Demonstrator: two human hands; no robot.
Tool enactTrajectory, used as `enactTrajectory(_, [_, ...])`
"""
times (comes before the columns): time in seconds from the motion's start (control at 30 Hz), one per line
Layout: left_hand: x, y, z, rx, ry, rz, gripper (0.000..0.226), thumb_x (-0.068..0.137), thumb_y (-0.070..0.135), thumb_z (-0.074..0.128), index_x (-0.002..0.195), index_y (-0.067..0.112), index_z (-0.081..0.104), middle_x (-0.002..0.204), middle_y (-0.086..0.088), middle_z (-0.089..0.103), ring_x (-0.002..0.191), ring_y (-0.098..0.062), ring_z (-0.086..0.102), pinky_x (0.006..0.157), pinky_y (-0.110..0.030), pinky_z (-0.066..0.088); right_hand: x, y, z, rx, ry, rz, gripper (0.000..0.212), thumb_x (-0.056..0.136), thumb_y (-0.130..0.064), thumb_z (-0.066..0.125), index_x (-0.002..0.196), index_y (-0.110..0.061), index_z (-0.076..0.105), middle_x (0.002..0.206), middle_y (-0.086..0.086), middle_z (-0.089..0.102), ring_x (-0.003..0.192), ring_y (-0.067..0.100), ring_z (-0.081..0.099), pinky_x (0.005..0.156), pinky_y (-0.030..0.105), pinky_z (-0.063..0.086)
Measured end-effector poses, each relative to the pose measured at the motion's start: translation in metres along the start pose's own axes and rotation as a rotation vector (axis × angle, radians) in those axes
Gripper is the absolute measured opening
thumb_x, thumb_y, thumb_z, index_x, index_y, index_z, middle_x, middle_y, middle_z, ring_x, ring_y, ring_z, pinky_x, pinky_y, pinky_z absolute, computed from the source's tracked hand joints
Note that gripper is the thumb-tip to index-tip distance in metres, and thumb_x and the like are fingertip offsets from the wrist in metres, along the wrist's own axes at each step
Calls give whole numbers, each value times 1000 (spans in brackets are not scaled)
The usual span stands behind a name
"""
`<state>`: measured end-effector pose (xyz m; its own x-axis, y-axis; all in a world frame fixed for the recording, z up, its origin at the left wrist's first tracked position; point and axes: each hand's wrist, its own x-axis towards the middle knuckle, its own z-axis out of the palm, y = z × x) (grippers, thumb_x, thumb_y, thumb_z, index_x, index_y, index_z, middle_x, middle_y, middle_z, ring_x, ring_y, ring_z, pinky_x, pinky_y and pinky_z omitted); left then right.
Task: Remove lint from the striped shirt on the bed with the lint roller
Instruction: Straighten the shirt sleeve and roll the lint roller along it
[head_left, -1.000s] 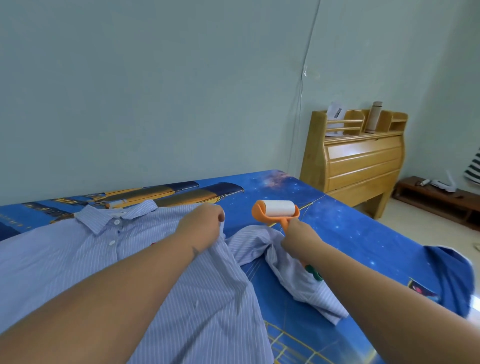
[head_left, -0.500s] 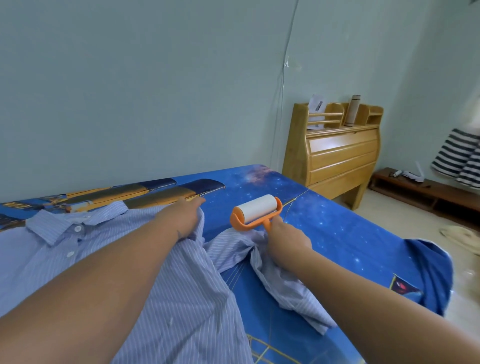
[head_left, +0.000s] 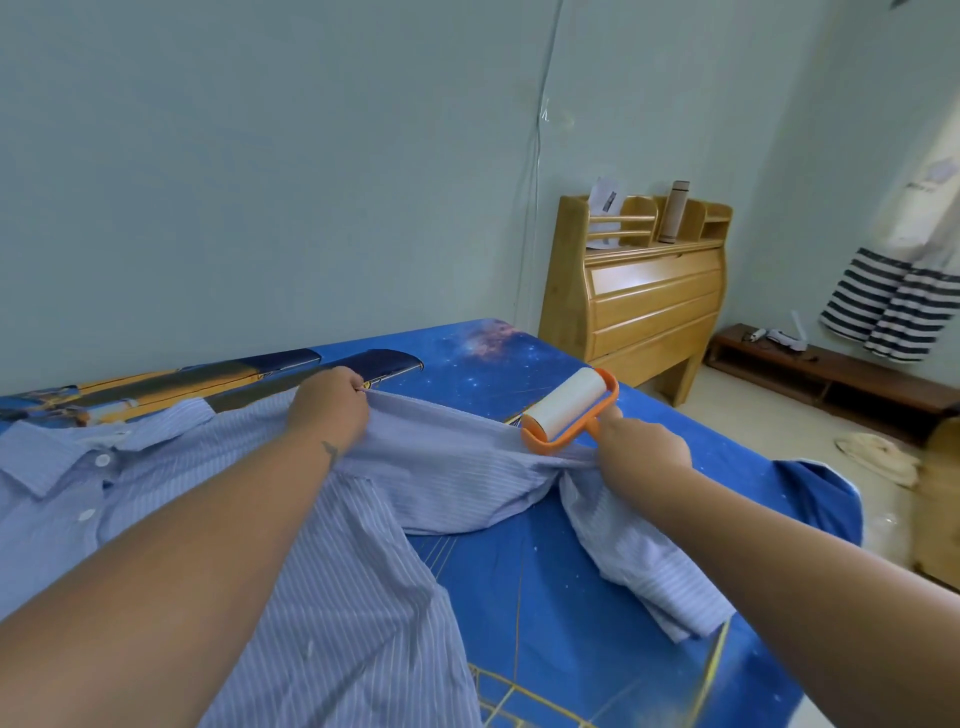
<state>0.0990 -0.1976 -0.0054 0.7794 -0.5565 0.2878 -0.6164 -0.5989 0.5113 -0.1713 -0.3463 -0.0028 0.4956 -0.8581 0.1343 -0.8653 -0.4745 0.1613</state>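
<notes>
The right hand (head_left: 641, 451) is closed around the orange handle of the lint roller (head_left: 570, 411), and its fingers also pinch a gathered fold of the striped shirt (head_left: 322, 571) just beneath the handle. The roller's white drum sits tilted, its lower end touching the top edge of the stretched sleeve (head_left: 457, 467), its upper end raised over the blue bedsheet (head_left: 571, 597). The left hand (head_left: 328, 410) is clenched on the same sleeve near the shoulder, knuckles up, so the cloth runs taut between the two hands. Beyond the right hand the rest of the sleeve drops down and lies crumpled, with the cuff (head_left: 680, 597) flat on the sheet near the bed's edge.

The shirt's body is spread across the left part of the bed, collar (head_left: 47, 457) toward the wall and white buttons showing down the placket. The sheet carries a starry galaxy print with yellow lines. Past the far corner of the bed stands a wooden headboard cabinet (head_left: 644, 291) with a slim bottle (head_left: 674, 210) and a paper on its top shelf. A low dark wooden bench (head_left: 831, 371) runs along the right wall, and striped fabric (head_left: 883, 306) hangs above it.
</notes>
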Motion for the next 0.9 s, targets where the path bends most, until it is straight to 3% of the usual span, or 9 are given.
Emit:
enactTrajectory(0.1, [-9,2,11,-39,-232,26,60,93,25,49,148,15,28,150,-11,39,132,-32,42,105,-38,37,0,3,6,-23,-4,38,48,90,-5,45,135,-13,29,68,2,43,51,18,42,39,29,27])
enactTrajectory(0.2, [-17,3,20,50,-480,61,83,93,42,49,152,21,-4,162,-4,1,147,-27,15,118,-45,20,-2,0,9,13,-29,37,46,91,-10,50,133,-12,32,101,9,51,80,28,59,50,32,37])
enactTrajectory(0.3, [-30,20,20,287,-379,233,66,93,48,45,150,25,21,156,-2,28,140,-25,32,113,-46,29,-3,0,11,49,-49,14,49,92,-17,52,137,-14,31,124,13,44,94,32,60,58,35,40])
enactTrajectory(0.43, [-76,76,12,92,-419,639,27,91,33,53,116,25,59,117,3,56,111,-19,55,93,-37,46,4,7,-6,128,-105,-48,40,91,-8,47,130,-12,37,125,14,44,85,25,49,64,37,43])
enactTrajectory(0.53, [-127,116,19,97,-527,1033,29,88,28,57,117,25,58,119,3,53,105,-20,55,88,-34,45,5,12,-29,176,-175,-178,32,88,-5,53,118,-6,43,108,16,58,81,26,56,62,32,46])
enactTrajectory(0.6, [-154,133,32,164,-545,1141,41,88,30,58,128,24,51,132,0,45,108,-26,55,88,-38,47,2,16,-41,224,-230,-206,14,86,-2,51,97,-9,45,82,11,64,73,26,62,53,27,46])
enactTrajectory(0.67, [-173,146,45,232,-560,1098,45,89,29,56,132,21,46,135,-5,41,106,-32,56,82,-45,51,-1,18,-51,259,-256,-226,15,88,-2,48,83,-14,39,75,10,66,70,25,63,51,26,45])
enactTrajectory(0.77, [-184,163,59,300,-575,965,33,95,29,48,125,16,48,129,-9,42,105,-34,57,77,-42,49,-6,17,-61,277,-274,-271,16,90,-5,50,95,-12,37,87,17,69,76,26,66,62,33,53])
enactTrajectory(0.9, [-192,177,71,65,-546,694,23,97,31,43,106,12,54,108,-12,60,99,-33,59,70,-33,40,-10,15,-66,403,-316,-265,18,90,-9,54,106,-4,48,77,12,64,52,15,59,51,28,50])
